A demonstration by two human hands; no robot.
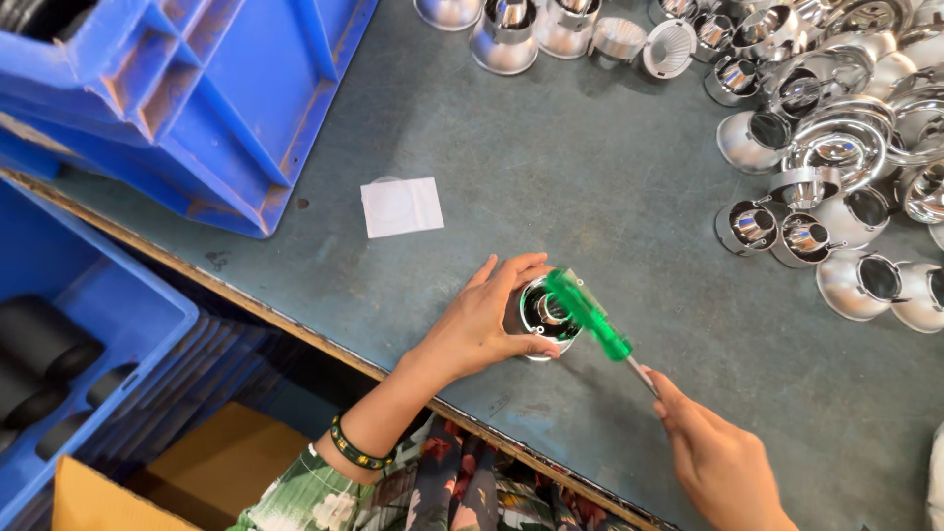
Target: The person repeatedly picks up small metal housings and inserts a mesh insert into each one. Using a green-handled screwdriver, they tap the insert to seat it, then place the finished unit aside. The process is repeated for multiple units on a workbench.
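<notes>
Hands both busy at the round chrome fitting (544, 317), which we take as our landmark; it sits on the grey-green table (590, 177), near the table's front edge.

Our left hand (485, 320) is curled around the fitting's left side, thumb under its lower rim and fingers over the top rim, partly closed and gripping it in place.

Our right hand (713, 457) sits below and to the right of the fitting, closed on the metal shaft end of a green-handled screwdriver (590, 315). We see the green handle lying across the fitting's face, tilted from upper left to lower right. Whether the handle touches the fitting's centre we cannot tell.

Up and to the left of the fitting, well apart, lies a small white paper square (401, 206). Further left in the same direction is a blue plastic crate (197, 108) tipped on its side.

Up and to the right of the fitting, well apart, is a pile of chrome parts (836, 128), cups and curved pieces, many touching each other.

Left of the fitting and below table level, a second blue crate (88, 324) holds dark cylinders (39, 339).
</notes>
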